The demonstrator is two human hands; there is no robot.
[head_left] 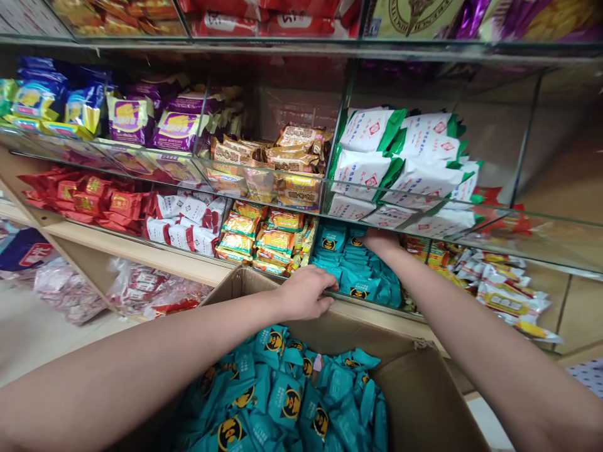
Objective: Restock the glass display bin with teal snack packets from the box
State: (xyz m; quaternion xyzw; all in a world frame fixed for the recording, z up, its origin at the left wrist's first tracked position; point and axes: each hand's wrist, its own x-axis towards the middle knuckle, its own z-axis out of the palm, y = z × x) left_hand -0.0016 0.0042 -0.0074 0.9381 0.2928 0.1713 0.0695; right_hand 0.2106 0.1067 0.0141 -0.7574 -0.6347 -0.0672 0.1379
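Note:
My left hand is curled at the front glass edge of a shelf bin filled with teal snack packets, its fingertips touching the packets. My right hand reaches deep into the same bin under the glass shelf above; its fingers are hidden among the packets. Below my arms stands an open cardboard box holding several more teal packets with a yellow and black round logo.
Glass-divided bins hold red packets, red-white packets, orange-green packets, and yellow-white packets at right. The shelf above carries white-green bags, brown packets, purple packs and blue packs. Bagged sweets lie lower left.

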